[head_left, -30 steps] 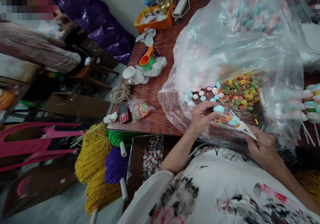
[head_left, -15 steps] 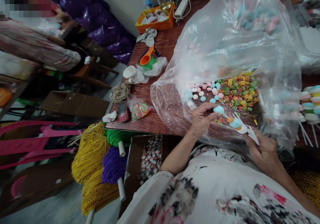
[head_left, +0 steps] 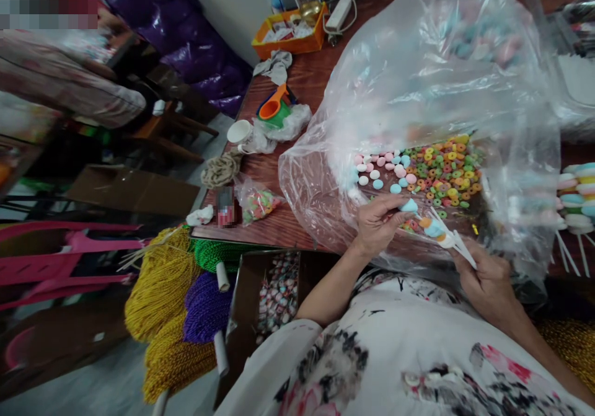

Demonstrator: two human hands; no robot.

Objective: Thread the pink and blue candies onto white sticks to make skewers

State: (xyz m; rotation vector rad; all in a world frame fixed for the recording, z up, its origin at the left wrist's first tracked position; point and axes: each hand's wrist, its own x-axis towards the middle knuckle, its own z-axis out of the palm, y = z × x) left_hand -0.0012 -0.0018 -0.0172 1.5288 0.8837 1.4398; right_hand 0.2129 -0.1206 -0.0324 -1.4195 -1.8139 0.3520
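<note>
Between the thumb and fingertips of my left hand (head_left: 377, 225) is a light blue marshmallow (head_left: 409, 206). My right hand (head_left: 488, 276) is closed around several thin white sticks (head_left: 463, 250). A string of blue, orange and white pieces (head_left: 434, 228) sits at the sticks' far end, just right of my left fingertips. Beyond both hands lie loose pink, white and blue marshmallows (head_left: 377, 184) and a heap of small coloured rings (head_left: 449, 171), on the table in the mouth of a large clear plastic bag (head_left: 372, 103).
Finished-looking sticks with stacked marshmallows (head_left: 576, 196) lie at the right. On the table's left stand an orange scoop (head_left: 269, 111), a white cup (head_left: 239, 132) and a small bag of sweets (head_left: 260, 204). Below the edge are a carton (head_left: 239, 317) and yellow cord bundles (head_left: 158, 292). Another person sits far left.
The blue marshmallow has turned a little in my left fingers. My right hand and the sticks have shifted slightly left. My view has moved a little.
</note>
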